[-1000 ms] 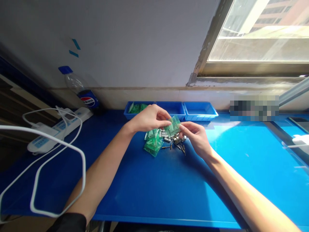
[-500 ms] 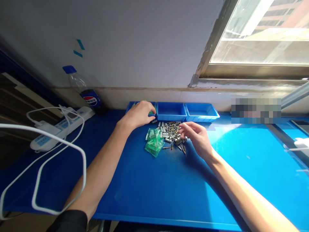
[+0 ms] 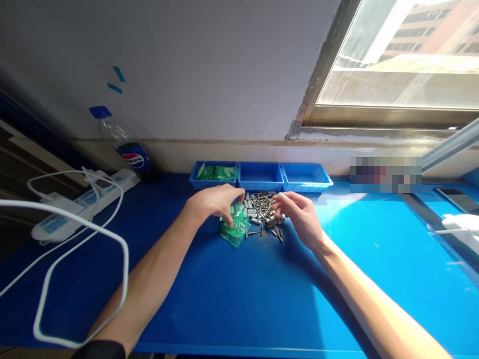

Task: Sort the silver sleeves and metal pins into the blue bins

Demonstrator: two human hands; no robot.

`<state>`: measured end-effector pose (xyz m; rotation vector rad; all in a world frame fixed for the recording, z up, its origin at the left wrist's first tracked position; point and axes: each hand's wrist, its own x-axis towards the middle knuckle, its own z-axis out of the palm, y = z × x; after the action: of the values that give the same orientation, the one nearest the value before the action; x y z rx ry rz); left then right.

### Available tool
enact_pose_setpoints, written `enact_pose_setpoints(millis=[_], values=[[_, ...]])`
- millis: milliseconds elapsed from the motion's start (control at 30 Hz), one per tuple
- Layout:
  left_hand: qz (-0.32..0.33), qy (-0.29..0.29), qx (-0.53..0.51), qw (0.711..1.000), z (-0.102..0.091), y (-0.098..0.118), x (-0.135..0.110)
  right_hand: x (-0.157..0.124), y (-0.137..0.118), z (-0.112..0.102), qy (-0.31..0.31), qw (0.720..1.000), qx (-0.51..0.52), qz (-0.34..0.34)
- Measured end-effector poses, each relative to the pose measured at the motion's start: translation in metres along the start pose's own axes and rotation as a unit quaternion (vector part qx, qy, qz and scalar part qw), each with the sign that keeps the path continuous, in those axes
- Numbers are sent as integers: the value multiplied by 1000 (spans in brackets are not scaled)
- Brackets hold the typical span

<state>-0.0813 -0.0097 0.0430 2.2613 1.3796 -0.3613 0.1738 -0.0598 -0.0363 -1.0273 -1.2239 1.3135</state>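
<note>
My left hand [image 3: 217, 203] is over the small green plastic packets [image 3: 236, 232] on the blue table, its thumb and fingers spread around the upper ones. No packet is visibly gripped. To their right lies a loose pile of metal pieces [image 3: 264, 204], with silvery cylinders on its left and thin brass-and-dark pins across the rest. My right hand [image 3: 299, 217] hovers at the pile's right edge, fingers loosely bent and apart, with nothing visible in them. Behind the pile, more green packets [image 3: 216, 172] lie in the left blue bin [image 3: 194, 180].
Next to the left bin stand the middle blue bin [image 3: 261, 182] and right blue bin [image 3: 309, 185]. A cola bottle [image 3: 132, 155] and a white power strip [image 3: 88, 202] with looping white cables [image 3: 125, 254] are at left. A phone [image 3: 458, 200] lies far right.
My left hand has come away from the left bin, back toward me and over the loose packets, uncovering the packets in the bin. My right hand stays by the pile. The view has shifted slightly.
</note>
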Motion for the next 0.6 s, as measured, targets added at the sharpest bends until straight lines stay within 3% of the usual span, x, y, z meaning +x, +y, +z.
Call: enact_pose_setpoints(millis=[100, 200, 333, 467, 600], values=[[23, 26, 2, 999, -3, -3, -5, 1, -1, -1, -4, 1000, 8, -1], [55, 111, -24, 992, -7, -6, -9, 0, -2, 1, -6, 1000, -13, -9], [118, 226, -172, 951, -8, -2, -8, -3, -4, 7, 2, 999, -48, -17], [165, 202, -328, 908, -3, 11, -2, -5, -6, 11, -22, 999, -27, -9], [171, 180, -350, 903, -1, 15, 0, -4, -2, 8, -36, 999, -24, -13]])
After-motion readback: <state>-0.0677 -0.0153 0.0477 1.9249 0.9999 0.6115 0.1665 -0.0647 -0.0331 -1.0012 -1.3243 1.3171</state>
